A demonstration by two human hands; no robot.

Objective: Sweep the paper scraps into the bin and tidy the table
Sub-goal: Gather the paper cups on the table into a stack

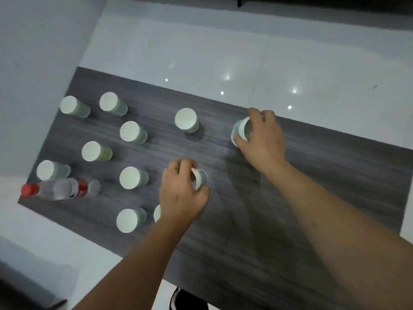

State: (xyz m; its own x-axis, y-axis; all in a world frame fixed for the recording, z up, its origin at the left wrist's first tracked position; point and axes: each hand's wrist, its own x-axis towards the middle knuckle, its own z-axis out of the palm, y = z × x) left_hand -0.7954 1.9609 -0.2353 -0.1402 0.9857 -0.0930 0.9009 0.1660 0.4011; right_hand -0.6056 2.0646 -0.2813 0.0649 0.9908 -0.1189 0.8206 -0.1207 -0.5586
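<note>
Hands grip cups — left hand [182, 193] one, right hand [262, 137] another.

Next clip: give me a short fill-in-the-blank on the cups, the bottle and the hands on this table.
1. The left hand grips a paper ____.
2. The water bottle with the red cap lies on its ____.
3. The right hand holds a cup near the table's ____ edge.
4. The free cups on the table stand with their mouths facing ____.

Missing words: cup; side; far; down
</note>
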